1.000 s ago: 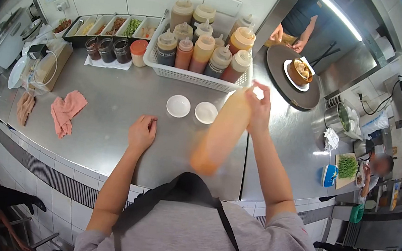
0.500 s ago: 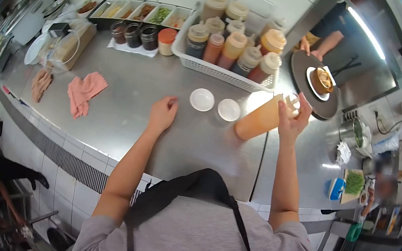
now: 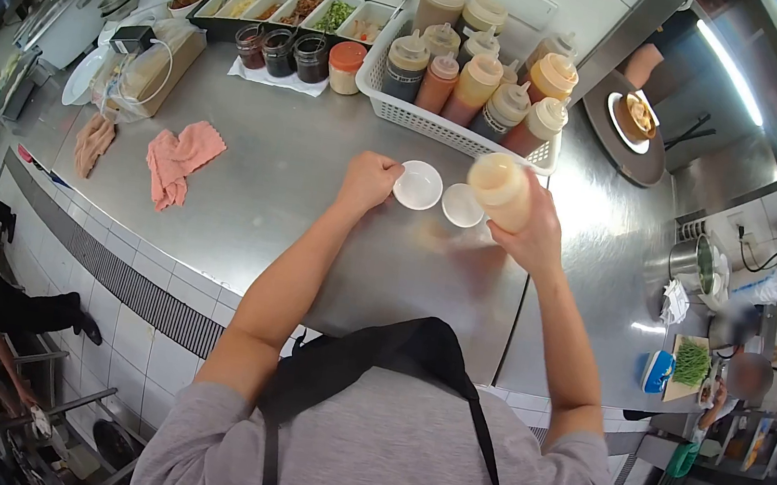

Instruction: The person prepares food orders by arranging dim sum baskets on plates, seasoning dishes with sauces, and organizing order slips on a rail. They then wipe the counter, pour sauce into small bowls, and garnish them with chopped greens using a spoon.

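My right hand (image 3: 535, 236) is wrapped round a squeeze bottle (image 3: 503, 195) of pale orange-yellow sauce. The bottle is tilted over, its round end facing up towards me; its nozzle is out of sight. Just beneath and left of it stands a small white sauce dish (image 3: 461, 208), partly covered by the bottle. A second white sauce dish (image 3: 417, 188) is beside the first, to its left. The curled fingers of my left hand (image 3: 373, 181) pinch that dish's left rim.
Behind the dishes, a white plastic basket (image 3: 459, 138) holds several squeeze bottles. Lidded jars (image 3: 278, 56) and a topping tray (image 3: 289, 27) line the wall. Pink cloth (image 3: 183, 164) lies left. On the right, a dark round tray (image 3: 605, 138) carries a plated bowl (image 3: 639, 116); another person's arm is behind it.
My right hand has turned the squeeze bottle over and brought it above the right dish. My left hand has moved right from the counter to the left dish. The other person's hands have left the tray.
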{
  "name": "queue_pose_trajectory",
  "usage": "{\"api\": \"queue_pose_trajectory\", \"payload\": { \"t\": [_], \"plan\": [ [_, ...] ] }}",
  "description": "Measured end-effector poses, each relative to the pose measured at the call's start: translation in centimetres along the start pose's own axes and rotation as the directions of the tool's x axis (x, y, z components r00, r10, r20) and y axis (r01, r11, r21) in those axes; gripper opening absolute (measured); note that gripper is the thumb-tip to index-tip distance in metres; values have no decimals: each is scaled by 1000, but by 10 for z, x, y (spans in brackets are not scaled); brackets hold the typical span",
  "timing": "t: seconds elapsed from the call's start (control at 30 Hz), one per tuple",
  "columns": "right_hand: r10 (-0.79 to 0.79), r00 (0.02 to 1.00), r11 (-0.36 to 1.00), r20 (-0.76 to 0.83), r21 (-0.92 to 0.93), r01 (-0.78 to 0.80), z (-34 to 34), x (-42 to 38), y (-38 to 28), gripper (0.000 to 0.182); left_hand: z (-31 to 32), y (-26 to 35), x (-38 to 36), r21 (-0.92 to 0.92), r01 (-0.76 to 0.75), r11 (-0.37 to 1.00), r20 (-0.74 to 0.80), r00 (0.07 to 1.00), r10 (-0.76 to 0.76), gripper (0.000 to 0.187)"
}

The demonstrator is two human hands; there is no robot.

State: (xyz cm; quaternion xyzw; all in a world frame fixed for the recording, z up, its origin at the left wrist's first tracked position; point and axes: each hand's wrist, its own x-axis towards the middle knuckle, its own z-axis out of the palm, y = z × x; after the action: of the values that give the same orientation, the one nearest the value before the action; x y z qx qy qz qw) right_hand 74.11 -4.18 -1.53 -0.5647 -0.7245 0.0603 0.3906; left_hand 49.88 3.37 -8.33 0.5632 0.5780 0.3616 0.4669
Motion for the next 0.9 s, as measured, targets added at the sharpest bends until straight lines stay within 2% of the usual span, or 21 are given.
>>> {"api": "queue_pose_trajectory", "payload": {
  "t": [0.03,0.1,0.17,0.2,0.27,0.3,0.37,0.43,0.5,0.57,0.8,0.9],
  "plan": [
    [-42,982,978,185,-192,78,-4,7,-5,81,-4,6,-2,-4,1,1000,0,1000,-1,21],
    [-78,968,968,237,-214,131,-8,16,-8,80,-11,16,-5,50,5,999,24,1000,-6,21],
    [-108,900,862,423,-411,297,-9,24,-13,79,-13,16,-3,47,-8,999,8,1000,7,21],
    [-108,900,861,423,-413,298,-8,27,-12,79,-13,16,-1,48,-21,999,-6,1000,21,21],
    [-157,831,727,533,-507,462,-4,32,-7,75,-15,17,1,72,-4,997,11,1000,3,22],
    [-157,832,726,532,-510,463,-4,34,-6,75,-16,18,2,98,14,995,22,1000,-16,22],
    [-174,789,572,589,-592,568,0,37,-7,69,-15,18,2,113,-14,994,7,1000,14,22],
    [-226,765,528,604,-583,617,1,40,-12,64,-16,16,2,131,-39,991,-10,999,40,23],
    [-275,738,483,616,-575,660,3,43,-17,60,-18,16,2,196,-22,980,50,999,13,21],
    [-290,700,436,653,-561,704,4,46,-20,56,-16,13,0,158,-16,987,22,1000,13,20],
    [-256,691,474,676,-536,699,3,53,-26,54,-14,5,3,21,31,999,-13,999,-31,22],
    [-298,718,503,629,-536,678,2,51,-21,62,-13,8,1,-31,44,999,-11,999,-45,22]
  ]
}}
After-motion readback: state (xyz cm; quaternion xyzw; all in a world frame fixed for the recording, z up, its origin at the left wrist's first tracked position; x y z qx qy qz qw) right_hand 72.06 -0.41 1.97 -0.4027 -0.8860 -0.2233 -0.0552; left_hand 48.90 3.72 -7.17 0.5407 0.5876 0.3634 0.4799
